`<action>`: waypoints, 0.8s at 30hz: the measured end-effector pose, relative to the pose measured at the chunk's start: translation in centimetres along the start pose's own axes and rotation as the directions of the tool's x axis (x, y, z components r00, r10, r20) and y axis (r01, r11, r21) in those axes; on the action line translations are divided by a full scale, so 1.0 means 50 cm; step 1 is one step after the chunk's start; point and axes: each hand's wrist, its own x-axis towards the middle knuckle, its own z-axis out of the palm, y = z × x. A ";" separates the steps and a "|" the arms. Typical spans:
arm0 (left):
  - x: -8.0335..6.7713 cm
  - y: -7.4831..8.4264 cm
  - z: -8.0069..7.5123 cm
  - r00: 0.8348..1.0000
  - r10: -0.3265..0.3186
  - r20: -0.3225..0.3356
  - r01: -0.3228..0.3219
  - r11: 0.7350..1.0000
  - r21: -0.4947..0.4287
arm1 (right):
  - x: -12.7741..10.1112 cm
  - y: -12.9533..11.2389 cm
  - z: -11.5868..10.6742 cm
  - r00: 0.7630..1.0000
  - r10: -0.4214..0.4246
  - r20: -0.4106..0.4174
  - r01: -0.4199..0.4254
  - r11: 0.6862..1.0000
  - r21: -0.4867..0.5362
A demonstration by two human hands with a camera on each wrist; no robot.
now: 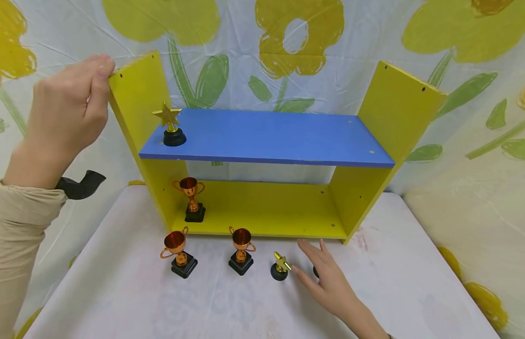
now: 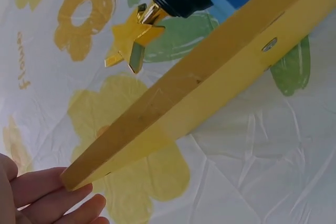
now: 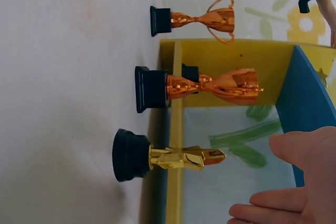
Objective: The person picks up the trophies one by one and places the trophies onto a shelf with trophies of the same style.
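Note:
My left hand [image 1: 71, 103] grips the top corner of the shelf's yellow left side panel [image 1: 139, 89]; in the left wrist view its fingers [image 2: 47, 192] lie against the panel's end. My right hand [image 1: 326, 282], fingers extended, hovers beside a gold star trophy [image 1: 280, 266] on the table, thumb close to the star. Whether they touch I cannot tell in the head view; the right wrist view shows a gap between hand [image 3: 294, 187] and star trophy [image 3: 173, 158]. A dark base [image 1: 315, 272] shows partly behind the right hand, the rest hidden.
Two bronze cup trophies [image 1: 179, 254] stand on the white table [image 1: 131, 292] before the shelf. Another bronze cup [image 1: 194, 200] is on the lower yellow board [image 1: 262, 207], at its left end. A gold star trophy [image 1: 171, 125] stands on the blue board [image 1: 266, 136], also left. Flowered cloth hangs behind.

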 end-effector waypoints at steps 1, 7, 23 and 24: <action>0.004 -0.003 0.004 1.000 0.003 -0.004 -0.003 1.000 -0.003 | 0.001 -0.001 0.003 1.000 0.023 -0.004 -0.023 1.000 0.015; 0.015 -0.017 0.028 1.000 -0.008 -0.022 0.007 1.000 -0.018 | 0.013 -0.003 0.021 0.995 0.083 -0.052 -0.078 0.993 0.093; 0.008 -0.025 0.045 0.999 0.017 -0.048 -0.016 1.000 0.004 | 0.018 0.015 0.081 0.983 0.158 -0.096 -0.125 0.949 0.289; 0.009 -0.027 0.043 0.998 0.024 -0.051 -0.023 1.000 0.009 | 0.020 0.016 0.083 0.983 0.152 -0.101 -0.117 0.950 0.290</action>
